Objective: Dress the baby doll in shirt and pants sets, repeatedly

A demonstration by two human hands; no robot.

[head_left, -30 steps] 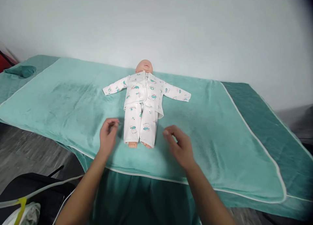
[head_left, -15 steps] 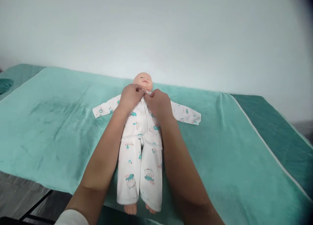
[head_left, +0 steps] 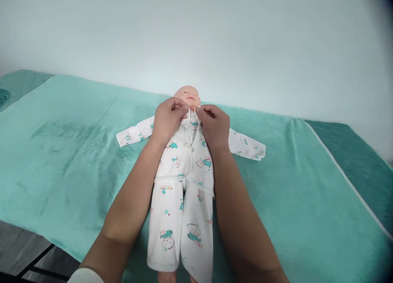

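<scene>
A baby doll [head_left: 187,93] lies on its back, feet toward me, arms spread to the sides. It wears a white printed jacket [head_left: 175,162] and matching trousers [head_left: 164,221]. At its neck, my left hand [head_left: 168,117] pinches the left edge of the jacket's collar. My right hand [head_left: 214,125] pinches the opposite collar edge. The front gapes in a V at the top, and the inside of the printed cloth shows there. Lower down, the two front edges meet near a small button [head_left: 193,149]. My hands cover the doll's shoulders.
A light green plush cloth [head_left: 70,152] with a pale border covers the table under the doll. Darker green cloth [head_left: 350,152] shows at the right end. A pale wall [head_left: 196,37] stands behind. Dark metal table legs [head_left: 37,260] and grey floor appear at lower left.
My hands have moved apart at the neck, spreading the collar edges, which were together before. The top of the jacket front now gapes. The view has shifted slightly.
</scene>
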